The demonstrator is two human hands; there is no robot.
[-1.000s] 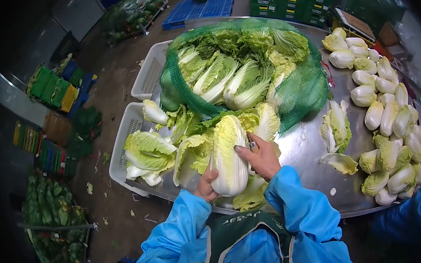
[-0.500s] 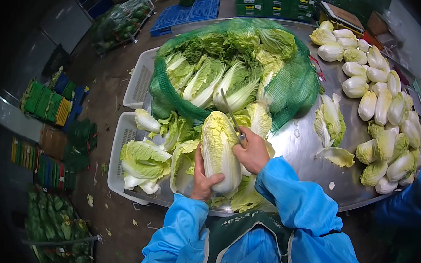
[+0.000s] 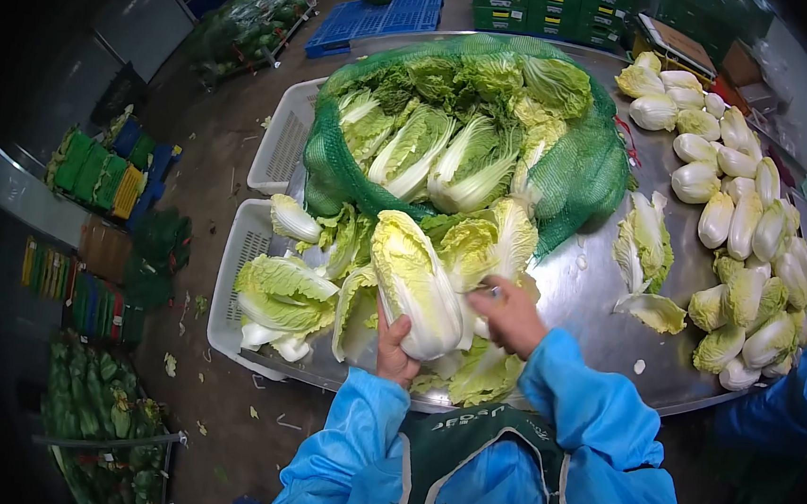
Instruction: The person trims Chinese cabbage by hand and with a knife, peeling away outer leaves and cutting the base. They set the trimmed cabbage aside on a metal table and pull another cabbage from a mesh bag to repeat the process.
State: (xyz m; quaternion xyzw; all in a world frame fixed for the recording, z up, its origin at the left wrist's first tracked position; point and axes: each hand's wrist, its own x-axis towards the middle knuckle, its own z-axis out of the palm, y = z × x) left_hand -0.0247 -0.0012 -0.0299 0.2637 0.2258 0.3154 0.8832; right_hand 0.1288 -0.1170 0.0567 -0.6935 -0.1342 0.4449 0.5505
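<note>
Cabbage shifted left, lower end in left hand

My left arm stretches toward the far side, my left hand cupped, thumb pointing far, most fingers hidden. My right arm bends, its forearm angled far and left; my right hand is curled, slightly blurred, farther out than the left.
</note>
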